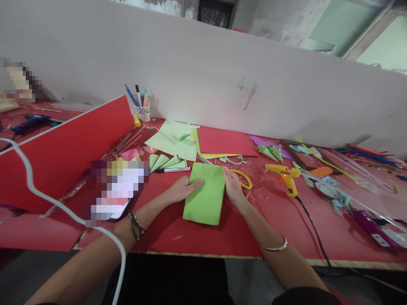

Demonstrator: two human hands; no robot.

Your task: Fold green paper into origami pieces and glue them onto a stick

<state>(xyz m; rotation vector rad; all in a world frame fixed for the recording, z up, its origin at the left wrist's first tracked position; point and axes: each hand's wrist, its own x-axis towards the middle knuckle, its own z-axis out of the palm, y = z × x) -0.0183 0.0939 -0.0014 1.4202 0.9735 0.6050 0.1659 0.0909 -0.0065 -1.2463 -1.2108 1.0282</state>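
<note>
A bright green sheet of paper [205,197] is held just above the red tabletop, its lower edge slightly curved. My left hand [182,188] pinches its left side with the thumb on top and the fingers underneath. At the upper right edge, my right hand [233,185] grips the same sheet, its fingers partly hidden. Beside that hand lies a yellow scissor handle [248,180], the blades mostly covered by the paper. Behind my left hand are a white marker with a black cap [173,170] and several green paper cones [160,162].
A yellow glue gun [288,178] with a black cord stands right. A phone [121,192] lies left, beside a red divider [70,152]. Red paper [225,142] and pale green paper [174,137] lie behind, near a pen cup [143,112]. A white cable [63,207] crosses at left.
</note>
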